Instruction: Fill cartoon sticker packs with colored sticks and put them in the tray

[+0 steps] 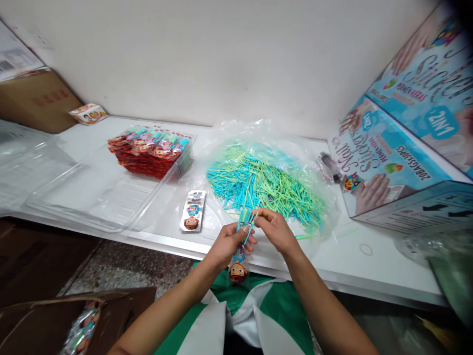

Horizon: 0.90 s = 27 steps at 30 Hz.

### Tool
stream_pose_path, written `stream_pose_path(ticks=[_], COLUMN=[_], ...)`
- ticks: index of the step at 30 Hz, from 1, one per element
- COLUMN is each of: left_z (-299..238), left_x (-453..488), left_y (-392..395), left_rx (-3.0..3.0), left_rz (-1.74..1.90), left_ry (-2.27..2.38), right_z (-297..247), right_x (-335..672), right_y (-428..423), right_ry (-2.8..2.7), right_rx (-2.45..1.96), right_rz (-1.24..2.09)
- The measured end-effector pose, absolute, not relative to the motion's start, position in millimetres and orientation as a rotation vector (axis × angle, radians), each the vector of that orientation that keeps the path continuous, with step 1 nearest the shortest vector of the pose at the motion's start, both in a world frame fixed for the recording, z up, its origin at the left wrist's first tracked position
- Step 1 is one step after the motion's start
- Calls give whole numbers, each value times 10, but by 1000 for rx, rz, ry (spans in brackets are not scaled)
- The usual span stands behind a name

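My left hand (229,242) is closed on a small clear packet (237,272) printed with a cartoon face, which hangs below the fingers at the table's front edge. Several thin blue and green sticks (245,218) stand up out of the same grip. Beside them, my right hand (276,230) pinches at the upper end of a stick, thumb and fingertips together. Just beyond both hands lies a large heap of blue and green sticks (258,180) on an open clear plastic bag (242,129). A similar flat packet (192,212) lies to the left of my hands.
A clear plastic tray (107,228) at left holds stacked red packets (148,155). Blue printed boxes (391,153) stand at right, with a rubber band (366,249) in front. A brown carton (39,101) and small box (88,114) sit back left. Another open carton (121,308) is below the table.
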<state>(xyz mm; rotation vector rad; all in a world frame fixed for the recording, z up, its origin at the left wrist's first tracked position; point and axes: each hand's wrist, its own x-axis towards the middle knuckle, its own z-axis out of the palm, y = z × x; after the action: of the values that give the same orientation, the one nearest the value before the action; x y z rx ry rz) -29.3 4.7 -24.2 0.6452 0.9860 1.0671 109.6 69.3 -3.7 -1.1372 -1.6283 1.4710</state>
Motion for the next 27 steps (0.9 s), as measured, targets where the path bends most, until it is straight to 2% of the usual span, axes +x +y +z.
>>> stream_pose_path(ticks=[27], left_z=[-167], left_x=[-298], left_y=[19], left_rx=[624], left_rz=[943], left_ry=[845], right_z=[35], right_x=[1098], right_y=[666], right_ry=[-1626], right_rx=[-1160], right_rz=[1477])
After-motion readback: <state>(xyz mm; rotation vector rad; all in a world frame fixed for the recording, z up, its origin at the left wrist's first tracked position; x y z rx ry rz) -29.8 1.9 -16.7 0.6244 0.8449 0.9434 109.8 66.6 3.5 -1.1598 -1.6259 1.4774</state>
